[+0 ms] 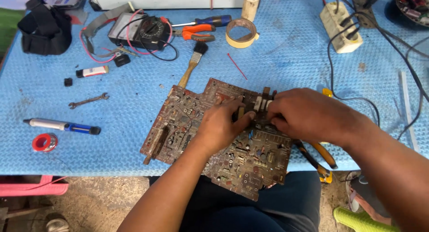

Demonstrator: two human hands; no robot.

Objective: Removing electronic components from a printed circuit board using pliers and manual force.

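Blue textured matting (290, 62) covers the bench, over a dirt floor. At far left lie a red roll of tape (44, 142), a pen-shaped tool (62, 125) and a small wrench (89, 100); a meter (139, 31) sits at upper left, a brush (192, 64) beside it. At centre a brown circuit board (187, 124) overhangs the bench edge above the person's lap, within reach. The left hand (222, 124) presses down on it while the right hand (304, 113) pinches a blocky part (261, 104) at its top edge. A power strip (342, 28) sits upper right.
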